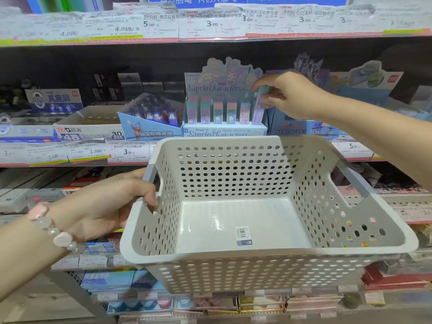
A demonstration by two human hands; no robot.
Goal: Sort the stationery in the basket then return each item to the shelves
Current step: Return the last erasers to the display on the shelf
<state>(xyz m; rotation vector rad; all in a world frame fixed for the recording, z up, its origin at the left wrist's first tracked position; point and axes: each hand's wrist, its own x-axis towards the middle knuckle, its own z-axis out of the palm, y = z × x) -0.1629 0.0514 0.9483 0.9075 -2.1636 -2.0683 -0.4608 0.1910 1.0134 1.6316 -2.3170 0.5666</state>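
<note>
A white perforated basket point(257, 206) is held out in front of the shelves point(210, 40), level with the middle tier. Its left handle is gripped by the left hand point(112, 206), whose fingers are curled round the grey bar; a beaded bracelet point(53, 228) is worn on that wrist. Only a barcode sticker point(243, 235) is seen on the basket floor.

The right hand point(287, 94) is raised to a Sanrio display box point(224, 108) on the middle shelf. A slim pastel stationery pack point(260, 106), mint at the top and lilac below, is pinched between thumb and fingertips, the grip being closed on its upper part. The pack is stood upright at the right end of the front row, beside similar packs, with its lower end down in the box.

An eraser carton point(91, 129) and a blue roller-eraser box point(149, 122) are set to the left of the display. Price labels point(210, 24) are fixed along the shelf edges.
</note>
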